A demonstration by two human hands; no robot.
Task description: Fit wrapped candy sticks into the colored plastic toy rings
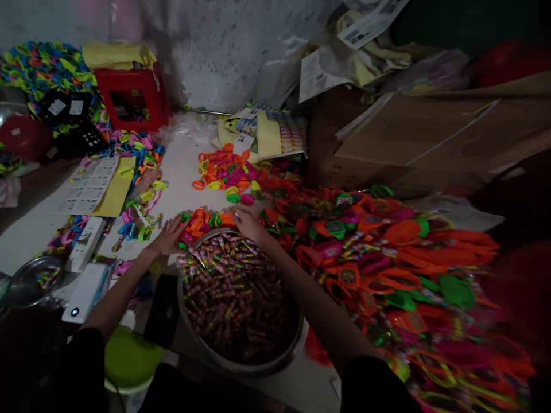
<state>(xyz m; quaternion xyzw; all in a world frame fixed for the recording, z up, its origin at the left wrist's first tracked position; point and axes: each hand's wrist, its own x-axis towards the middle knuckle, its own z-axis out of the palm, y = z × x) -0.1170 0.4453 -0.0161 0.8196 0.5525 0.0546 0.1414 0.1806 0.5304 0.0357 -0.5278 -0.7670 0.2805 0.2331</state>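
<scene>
A row of orange, green and pink plastic toy watches [200,222] lies along the far rim of a round metal bowl [297,338]. At its left end rests my left hand [169,236], fingers stretched out and touching the watches. My right hand [248,222] is at the other end, its fingers reaching over the orange pieces; some of its fingertips are hidden. Small wrapped candies [232,287] in printed wrappers fill the bowl beneath my forearms. Beyond the row sits a loose heap of similar toy watches [228,169].
A large pile of toy watches [379,269] spreads over the right side. On the left are a power strip [86,244], a white box [86,292], a dark phone [162,310] and a green basin [131,358]. A red stool [131,100] and a cardboard box [439,129] stand farther back.
</scene>
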